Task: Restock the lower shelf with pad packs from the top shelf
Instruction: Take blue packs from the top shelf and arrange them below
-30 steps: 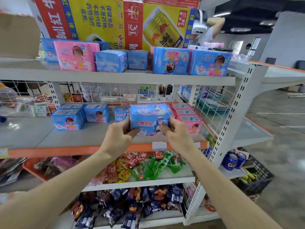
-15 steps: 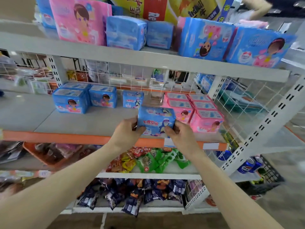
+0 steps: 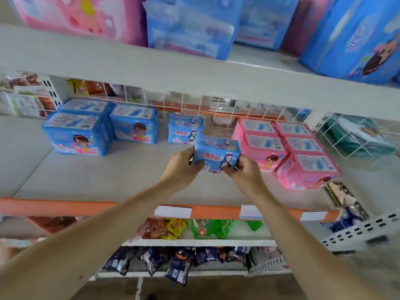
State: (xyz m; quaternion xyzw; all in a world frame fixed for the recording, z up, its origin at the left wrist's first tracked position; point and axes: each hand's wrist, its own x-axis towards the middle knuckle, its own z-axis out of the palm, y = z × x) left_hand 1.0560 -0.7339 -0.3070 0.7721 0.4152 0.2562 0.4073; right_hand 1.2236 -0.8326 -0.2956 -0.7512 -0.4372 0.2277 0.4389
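Observation:
A small blue pad pack (image 3: 216,153) with red lettering is held between both hands over the lower shelf (image 3: 112,176). My left hand (image 3: 181,167) grips its left end and my right hand (image 3: 244,172) grips its right end. A matching blue pack (image 3: 185,128) stands just behind it by the wire back. Larger blue packs (image 3: 80,131) sit to the left and pink packs (image 3: 285,148) to the right. On the top shelf (image 3: 151,68) stand big pink packs (image 3: 82,16) and blue packs (image 3: 190,24).
An orange strip with white price labels (image 3: 173,212) edges the lower shelf. Below it lie green and orange snack bags (image 3: 205,229) and dark packets (image 3: 173,263). A wire grid (image 3: 216,111) backs the shelf. Bare shelf surface lies in front of the held pack.
Both hands have carried the blue pack forward and deeper over the lower shelf, towards the matching pack at the back. The camera has come closer to the shelves.

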